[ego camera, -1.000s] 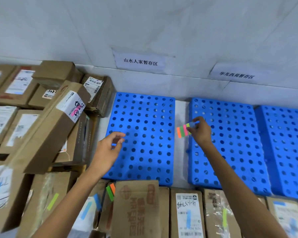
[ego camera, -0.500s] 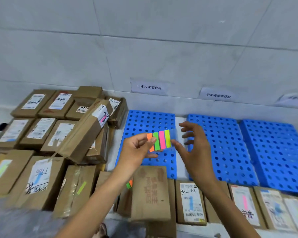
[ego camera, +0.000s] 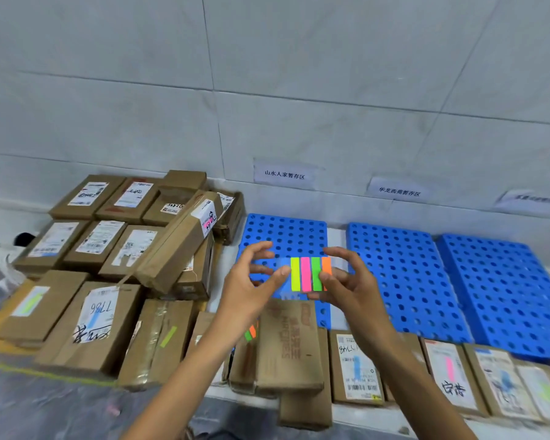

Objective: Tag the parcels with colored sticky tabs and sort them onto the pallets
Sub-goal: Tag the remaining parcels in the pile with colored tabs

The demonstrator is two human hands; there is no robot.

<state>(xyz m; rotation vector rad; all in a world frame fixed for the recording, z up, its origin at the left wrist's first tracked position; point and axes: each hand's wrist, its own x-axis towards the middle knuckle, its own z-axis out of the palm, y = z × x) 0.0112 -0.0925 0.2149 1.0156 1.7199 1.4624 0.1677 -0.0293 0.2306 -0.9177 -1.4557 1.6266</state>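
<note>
Though beyond the sticky tabs (ego camera: pixel 306 274), wall sign (ego camera: pixel 285 175) "山水人家暂存区".

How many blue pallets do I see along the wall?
3: the left pallet, the middle pallet beside it, and the right pallet, which runs to the frame's right edge. Others may lie beyond that edge.

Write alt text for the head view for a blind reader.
A left hand and a right hand hold a sheet of yellow, pink, green and orange sticky tabs over three blue pallets. Brown parcels, some already tagged, lie stacked at left and in front.
</note>
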